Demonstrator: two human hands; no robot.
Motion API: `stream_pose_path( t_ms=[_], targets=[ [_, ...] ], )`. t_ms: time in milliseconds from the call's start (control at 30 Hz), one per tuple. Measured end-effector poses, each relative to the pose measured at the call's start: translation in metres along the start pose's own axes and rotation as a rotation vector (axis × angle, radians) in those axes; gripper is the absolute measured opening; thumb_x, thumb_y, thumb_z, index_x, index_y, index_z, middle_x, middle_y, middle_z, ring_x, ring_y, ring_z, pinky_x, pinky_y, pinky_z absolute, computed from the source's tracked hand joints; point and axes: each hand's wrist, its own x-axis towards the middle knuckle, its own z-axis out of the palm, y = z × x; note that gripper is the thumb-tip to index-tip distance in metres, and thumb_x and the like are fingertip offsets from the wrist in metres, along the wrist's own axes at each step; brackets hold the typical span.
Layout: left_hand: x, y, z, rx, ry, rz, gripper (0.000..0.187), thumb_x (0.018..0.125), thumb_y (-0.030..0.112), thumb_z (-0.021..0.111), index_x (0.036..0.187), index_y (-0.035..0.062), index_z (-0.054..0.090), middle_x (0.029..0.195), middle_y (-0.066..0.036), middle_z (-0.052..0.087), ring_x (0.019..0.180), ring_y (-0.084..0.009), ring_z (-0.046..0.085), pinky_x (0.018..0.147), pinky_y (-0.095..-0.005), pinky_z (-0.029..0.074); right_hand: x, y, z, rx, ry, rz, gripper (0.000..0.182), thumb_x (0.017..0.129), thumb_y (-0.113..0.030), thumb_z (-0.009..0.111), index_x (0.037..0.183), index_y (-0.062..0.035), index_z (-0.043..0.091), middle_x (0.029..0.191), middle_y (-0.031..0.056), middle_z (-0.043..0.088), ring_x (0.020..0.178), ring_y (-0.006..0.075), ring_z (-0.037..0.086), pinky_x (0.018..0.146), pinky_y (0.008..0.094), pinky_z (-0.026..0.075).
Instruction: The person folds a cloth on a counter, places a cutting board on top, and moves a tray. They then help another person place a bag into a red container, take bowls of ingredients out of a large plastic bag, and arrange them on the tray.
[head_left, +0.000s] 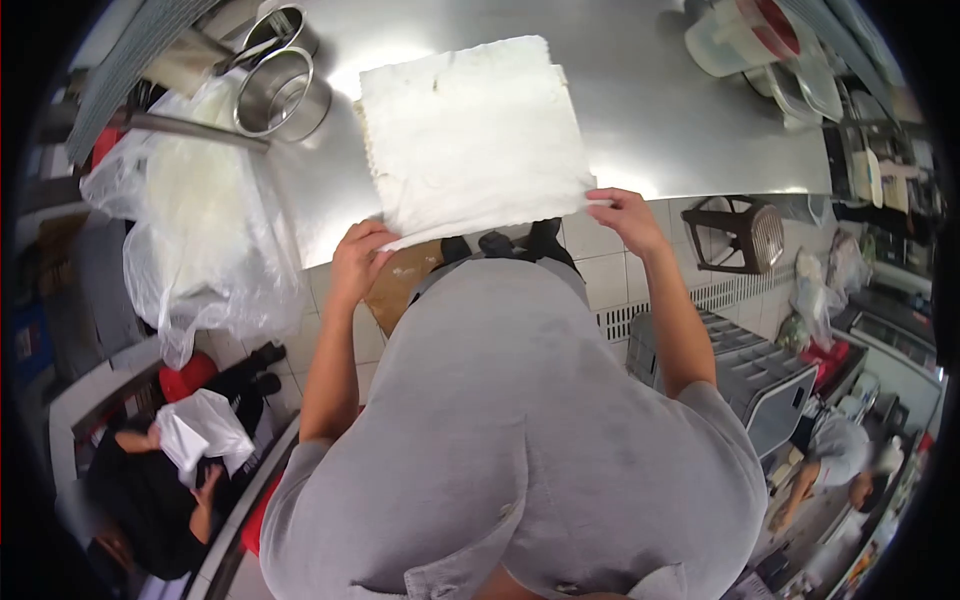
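A white cloth [470,130], roughly square with frayed edges and a small dark mark near its far side, lies flat on the steel table [650,120]. It looks like more than one layer. Its near edge hangs slightly past the table's front. My left hand [360,260] pinches the near left corner between thumb and fingers. At the near right corner, my right hand [628,218] has its fingertips closed on the cloth.
Steel pots [283,95] stand at the table's left. A clear plastic bag [200,230] hangs beside them. A white tub [730,40] is at the far right. On the floor are a brown stool [735,235] and a grey crate [750,370]. Two other people work behind me.
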Motion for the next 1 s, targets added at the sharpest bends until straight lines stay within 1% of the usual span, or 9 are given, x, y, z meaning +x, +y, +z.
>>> stream_pose_path(
  t_ms=[167,233,367,533,600,633,667,800,1000],
  targets=[
    [0.016,-0.019,-0.010,-0.052,-0.122,0.043,0.017,0.070,0.003,0.070,0.087,0.0055,0.068,0.089,-0.003,0.061,0.076,-0.0182,0.055,0.064,-0.0292,0.045,0.005,-0.028,-0.008,-0.279,-0.095,-0.035,0.030,0.071,-0.005,0.066,0.101,-0.0004,0.066,0.078,0.0036,0.064,0.069,0.0101,0.055,0.066,0.0235,0.046],
    [0.032,-0.026,-0.013,-0.365,-0.265,-0.233,0.009,0.078,0.010,0.068,0.082,0.0021,0.067,0.081,-0.003,0.060,0.068,-0.0121,0.053,0.060,-0.0258,0.042,0.027,-0.025,-0.018,-0.322,-0.093,-0.061,0.026,0.073,-0.008,0.066,0.098,-0.0005,0.067,0.076,0.0035,0.064,0.068,0.0098,0.056,0.065,0.0230,0.046],
    [0.066,-0.061,-0.008,-0.419,-0.376,-0.536,0.020,0.084,0.018,0.065,0.089,-0.0007,0.064,0.072,-0.003,0.058,0.062,-0.0090,0.052,0.058,-0.0242,0.041,0.077,-0.032,-0.029,-0.440,-0.150,-0.011,0.019,0.077,-0.017,0.066,0.086,-0.0001,0.068,0.071,0.0033,0.062,0.065,0.0095,0.056,0.061,0.0230,0.045],
    [0.061,-0.063,0.008,-0.320,0.008,-0.490,0.032,0.085,0.021,0.065,0.107,-0.0003,0.056,0.075,-0.004,0.062,0.066,-0.0106,0.056,0.060,-0.0234,0.045,0.097,-0.009,-0.024,-0.227,0.109,-0.055,0.027,0.076,-0.027,0.067,0.079,-0.0003,0.067,0.068,0.0060,0.063,0.061,0.0150,0.058,0.057,0.0295,0.047],
    [0.041,-0.043,0.018,-0.257,0.132,-0.407,0.030,0.084,0.023,0.066,0.101,-0.0004,0.058,0.077,-0.007,0.063,0.068,-0.0126,0.058,0.062,-0.0258,0.047,0.075,-0.002,-0.020,-0.542,0.341,-0.190,0.032,0.075,-0.033,0.067,0.080,-0.0010,0.067,0.071,0.0117,0.066,0.065,0.0224,0.063,0.062,0.0318,0.049],
    [0.032,-0.038,0.024,-0.151,0.230,-0.471,0.030,0.082,0.024,0.067,0.097,-0.0010,0.059,0.076,-0.008,0.064,0.068,-0.0139,0.059,0.063,-0.0275,0.047,0.065,-0.004,-0.019,-0.545,0.285,-0.076,0.033,0.074,-0.034,0.067,0.081,-0.0015,0.067,0.076,0.0150,0.067,0.072,0.0268,0.065,0.068,0.0334,0.050],
    [0.025,-0.033,0.028,-0.039,0.330,-0.540,0.030,0.080,0.024,0.069,0.093,-0.0015,0.059,0.076,-0.009,0.064,0.068,-0.0152,0.060,0.064,-0.0292,0.048,0.054,-0.015,-0.012,-0.581,0.256,0.061,0.034,0.074,-0.034,0.067,0.080,-0.0011,0.067,0.077,0.0143,0.067,0.074,0.0263,0.066,0.070,0.0333,0.051],
    [0.010,-0.007,0.047,-0.052,0.250,-0.692,0.027,0.079,0.023,0.070,0.085,-0.0015,0.060,0.075,-0.010,0.064,0.066,-0.0174,0.061,0.063,-0.0301,0.049,0.048,-0.002,0.004,-0.567,0.311,-0.086,0.029,0.074,-0.029,0.068,0.081,-0.0006,0.066,0.076,0.0135,0.067,0.071,0.0254,0.065,0.069,0.0319,0.050],
    [0.008,-0.010,0.053,-0.019,0.346,-0.525,0.020,0.079,0.017,0.069,0.085,0.0000,0.060,0.072,-0.013,0.063,0.064,-0.0218,0.061,0.061,-0.0309,0.048,0.047,0.003,-0.002,-0.399,0.266,-0.167,0.021,0.077,-0.018,0.067,0.082,0.0016,0.065,0.069,0.0071,0.064,0.064,0.0137,0.058,0.061,0.0267,0.047]
  ],
)
